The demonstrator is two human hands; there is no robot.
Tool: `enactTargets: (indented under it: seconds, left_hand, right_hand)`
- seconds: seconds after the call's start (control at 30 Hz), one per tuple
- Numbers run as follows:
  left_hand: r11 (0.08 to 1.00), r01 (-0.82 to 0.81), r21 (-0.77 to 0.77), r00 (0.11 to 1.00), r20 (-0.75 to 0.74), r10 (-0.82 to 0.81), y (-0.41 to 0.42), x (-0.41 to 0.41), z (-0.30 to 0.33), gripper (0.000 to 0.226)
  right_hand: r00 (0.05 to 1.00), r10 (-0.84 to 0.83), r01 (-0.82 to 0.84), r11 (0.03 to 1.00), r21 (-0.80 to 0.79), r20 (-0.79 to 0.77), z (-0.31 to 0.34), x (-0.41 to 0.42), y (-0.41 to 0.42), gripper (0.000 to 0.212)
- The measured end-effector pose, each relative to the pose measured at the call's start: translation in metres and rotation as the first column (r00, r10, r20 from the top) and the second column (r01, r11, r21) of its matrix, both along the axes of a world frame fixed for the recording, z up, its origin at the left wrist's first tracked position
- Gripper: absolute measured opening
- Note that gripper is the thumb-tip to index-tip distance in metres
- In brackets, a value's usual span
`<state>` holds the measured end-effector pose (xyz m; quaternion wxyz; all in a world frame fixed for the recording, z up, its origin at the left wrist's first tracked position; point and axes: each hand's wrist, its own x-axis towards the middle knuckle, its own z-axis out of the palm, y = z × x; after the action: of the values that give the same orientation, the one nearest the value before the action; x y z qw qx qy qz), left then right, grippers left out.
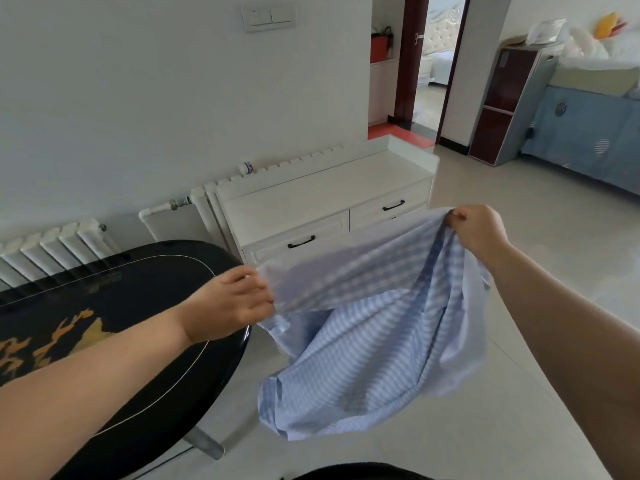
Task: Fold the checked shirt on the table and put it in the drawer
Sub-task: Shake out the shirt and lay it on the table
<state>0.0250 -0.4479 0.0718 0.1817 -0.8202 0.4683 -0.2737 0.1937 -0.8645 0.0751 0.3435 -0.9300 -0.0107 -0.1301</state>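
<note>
A glossy black oval worktop [114, 317] with gold painted figures fills the 8 o'clock part of the view, its rounded end curving toward the middle, a grey metal leg [204, 441] showing beneath. The floor [502, 237] is pale grey tile and the wall [138, 98] at 11 o'clock is plain white, with one white switch plate [268, 17] high on it.

Along the wall stand white ribbed radiators [52, 247], running behind the worktop and behind a low white wooden chest of drawers [329, 188] at 12 o'clock. Two drawer fronts show, each with one black handle: the left drawer [298, 237] and the right drawer [391, 206], both closed.

The light blue and white checked cotton shirt [363, 341] hangs in the air just past the worktop's rounded end, in front of the chest, sagging in loose folds toward the floor. The left hand [232, 303] pinches its near upper edge at 9 o'clock of the cloth, just over the worktop's rim; the right hand [478, 230] grips a bunched upper corner at 2 o'clock, fingers curled round the fabric.

At 1 o'clock a dark red door frame [408, 64] opens to another room. At 2 o'clock stand a tall dark red and grey cabinet [502, 95] and a bed [588, 133] draped in blue cloth. Open tile floor stretches from the chest's right end to the cabinet and bed.
</note>
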Motion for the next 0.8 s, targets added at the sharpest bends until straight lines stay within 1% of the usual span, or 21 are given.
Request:
enactTargets:
  seconds: [0.03,0.1,0.13,0.17,0.2,0.23,0.27,0.3,0.33,0.37,0.43,0.47,0.5,0.57,0.6,0.63,0.67,0.7,0.73,0.77,0.8]
  left_hand:
    - [1.0,0.018,0.014,1.0,-0.012,-0.018,-0.002,-0.002,-0.007,0.018]
    - [0.999,-0.03,-0.031,0.994,-0.107,0.027,-0.005,-0.002,-0.021,0.015]
    - [0.993,-0.093,-0.071,0.983,-0.163,0.08,-0.005,-0.003,-0.026,0.012]
    - [0.974,-0.19,-0.122,0.961,-0.227,0.159,-0.002,-0.002,-0.03,0.01]
    - [0.932,-0.324,-0.163,0.917,-0.298,0.266,0.003,0.0,-0.032,0.016]
    - [0.868,-0.47,-0.162,0.846,-0.364,0.39,0.01,0.002,-0.033,0.025]
    - [0.788,-0.603,-0.126,0.752,-0.418,0.509,0.018,0.004,-0.032,0.032]
    - [0.71,-0.702,-0.062,0.647,-0.473,0.598,0.023,0.007,-0.031,0.035]
    - [0.637,-0.771,0.007,0.535,-0.536,0.653,0.028,0.008,-0.031,0.035]
    - [0.584,-0.809,0.069,0.438,-0.593,0.676,0.032,0.01,-0.033,0.034]
    - [0.537,-0.821,0.193,0.273,-0.694,0.666,0.03,0.011,-0.036,0.031]
    - [0.535,-0.815,0.224,0.243,-0.705,0.666,0.029,0.01,-0.039,0.029]
    - [0.571,-0.796,0.202,0.31,-0.673,0.671,0.028,0.01,-0.045,0.028]
    - [0.694,-0.718,0.046,0.599,-0.467,0.651,0.029,0.013,-0.045,0.023]
    - [0.727,-0.681,-0.082,0.699,-0.37,0.613,0.029,0.018,-0.037,0.013]
    - [0.736,-0.638,-0.224,0.764,-0.303,0.57,0.027,0.022,-0.024,0.003]
    - [0.725,-0.599,-0.34,0.801,-0.249,0.545,0.025,0.028,-0.007,0.008]
    - [0.735,-0.545,-0.404,0.836,-0.185,0.518,0.021,0.032,0.01,0.009]
    - [0.773,-0.457,-0.441,0.879,-0.092,0.467,0.016,0.036,0.026,0.008]
    - [0.824,-0.357,-0.44,0.918,-0.003,0.396,0.01,0.04,0.039,0.011]
    - [0.871,-0.28,-0.403,0.943,0.055,0.328,0.003,0.043,0.048,0.013]
  right_hand:
    - [1.0,0.009,-0.009,1.0,-0.01,-0.006,0.0,0.001,0.003,0.027]
    - [1.0,0.015,-0.015,1.0,-0.021,0.002,0.001,0.003,0.01,0.027]
    - [1.0,0.014,-0.014,1.0,-0.015,0.01,0.002,0.004,0.013,0.027]
    - [1.0,0.014,-0.014,1.0,-0.009,0.02,0.003,0.005,0.015,0.027]
    - [1.0,0.017,-0.017,1.0,-0.007,0.026,0.004,0.005,0.016,0.027]
    - [0.999,0.023,-0.023,1.0,-0.01,0.029,0.005,0.004,0.017,0.026]
    - [0.999,0.032,-0.032,0.999,-0.02,0.029,0.004,0.004,0.018,0.025]
    - [0.999,0.045,-0.044,0.999,-0.031,0.031,0.004,0.003,0.02,0.024]
    - [0.998,0.059,-0.058,0.998,-0.04,0.033,0.004,0.002,0.022,0.024]
    - [0.997,0.071,-0.07,0.996,-0.048,0.031,0.003,0.0,0.024,0.024]
    - [0.996,0.074,-0.071,0.996,-0.055,0.049,0.0,-0.004,0.026,0.024]
    - [0.995,0.059,-0.056,0.998,-0.042,0.081,-0.001,-0.007,0.026,0.024]
    - [0.992,0.029,-0.027,0.999,-0.017,0.124,-0.003,-0.011,0.024,0.024]
    - [0.977,-0.056,0.048,0.998,0.043,0.205,-0.006,-0.016,0.018,0.025]
    - [0.971,-0.09,0.079,0.995,0.059,0.222,-0.008,-0.018,0.012,0.025]
    - [0.971,-0.112,0.103,0.993,0.054,0.211,-0.009,-0.019,0.006,0.025]
    - [0.977,-0.12,0.117,0.993,0.025,0.177,-0.01,-0.019,0.0,0.024]
    - [0.985,-0.117,0.12,0.993,-0.016,0.125,-0.01,-0.02,-0.006,0.024]
    - [0.992,-0.106,0.11,0.993,-0.053,0.065,-0.012,-0.019,-0.012,0.024]
    - [0.995,-0.094,0.095,0.992,-0.08,0.012,-0.015,-0.02,-0.017,0.024]
    - [0.995,-0.095,0.093,0.991,-0.094,-0.026,-0.02,-0.02,-0.021,0.024]
